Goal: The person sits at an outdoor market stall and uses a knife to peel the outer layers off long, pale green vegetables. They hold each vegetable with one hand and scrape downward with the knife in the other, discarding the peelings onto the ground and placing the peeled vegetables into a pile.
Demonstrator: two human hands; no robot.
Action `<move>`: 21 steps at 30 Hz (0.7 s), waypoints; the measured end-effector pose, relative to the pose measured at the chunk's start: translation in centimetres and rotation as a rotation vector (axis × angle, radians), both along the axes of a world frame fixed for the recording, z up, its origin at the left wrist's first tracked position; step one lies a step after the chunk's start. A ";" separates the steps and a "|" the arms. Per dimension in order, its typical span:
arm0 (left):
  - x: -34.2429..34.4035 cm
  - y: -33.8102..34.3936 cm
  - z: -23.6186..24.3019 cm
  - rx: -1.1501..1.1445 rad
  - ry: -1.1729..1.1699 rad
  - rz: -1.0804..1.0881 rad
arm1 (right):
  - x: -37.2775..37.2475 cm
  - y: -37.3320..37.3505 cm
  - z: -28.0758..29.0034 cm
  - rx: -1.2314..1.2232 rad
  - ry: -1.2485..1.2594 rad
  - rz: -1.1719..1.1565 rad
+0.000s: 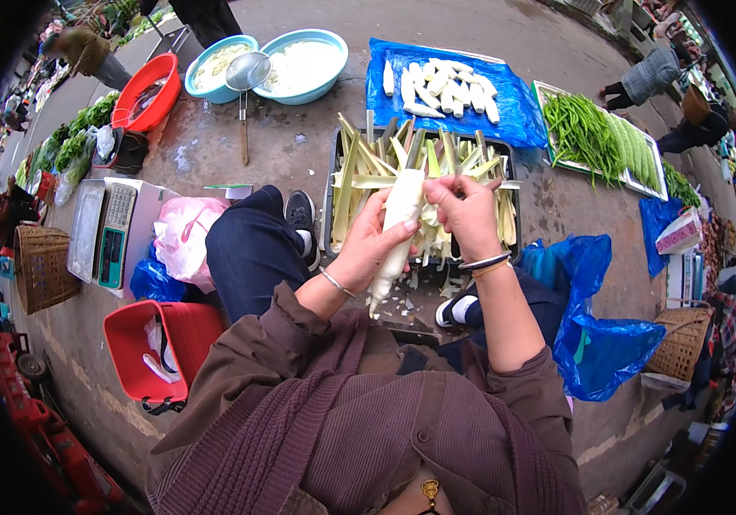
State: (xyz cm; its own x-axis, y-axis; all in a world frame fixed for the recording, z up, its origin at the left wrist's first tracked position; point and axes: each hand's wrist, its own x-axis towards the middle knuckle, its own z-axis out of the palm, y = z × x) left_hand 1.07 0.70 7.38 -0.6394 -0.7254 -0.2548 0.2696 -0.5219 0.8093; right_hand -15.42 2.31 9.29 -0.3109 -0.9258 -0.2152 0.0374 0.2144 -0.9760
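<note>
A pale peeled shoot (404, 202), thick at the top and narrowing to a knobby tip, slants across the middle of the view. My left hand (364, 245) is wrapped round its middle, thumb across the front. My right hand (464, 210) is closed in a pinch beside the shoot's thick upper end. Whatever its fingers hold is hidden; a small brownish end shows by the knuckles. Just beyond and beneath both hands stands a black crate (331, 209) full of long yellow-green leaf sheaths (353, 176). White scraps lie on the ground below the shoot.
Peeled white shoots (447, 88) lie on a blue plastic sheet (518, 116) ahead. Green peppers (580, 133) fill a tray at right. A strainer (249, 72) rests across blue basins (334, 79). A scale (112, 233), pink bag (186, 236) and red bucket (127, 348) stand left.
</note>
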 end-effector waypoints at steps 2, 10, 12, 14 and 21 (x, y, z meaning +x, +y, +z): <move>-0.2 0.1 -0.5 -0.071 -0.028 0.044 | 0.2 0.1 -0.2 -0.018 -0.004 0.045; -0.6 0.2 -2.6 -0.460 -0.229 0.186 | 0.4 0.3 -1.0 -0.046 0.066 0.040; -0.5 0.1 -2.8 -0.543 -0.324 0.187 | 0.4 0.3 -1.1 -0.065 0.112 0.033; -0.5 0.1 -2.8 -0.563 -0.354 0.183 | 0.5 0.4 -1.2 -0.062 0.123 0.021; -0.4 0.4 -2.5 -0.706 -0.442 0.207 | 0.9 0.6 -1.4 -0.033 0.080 0.005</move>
State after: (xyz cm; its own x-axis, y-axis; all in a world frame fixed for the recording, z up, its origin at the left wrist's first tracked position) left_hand 0.62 1.09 4.89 -0.4246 -0.8992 0.1056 -0.1131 0.1684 0.9792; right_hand -14.52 2.87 7.88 -0.3211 -0.9335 -0.1593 -0.0423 0.1822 -0.9824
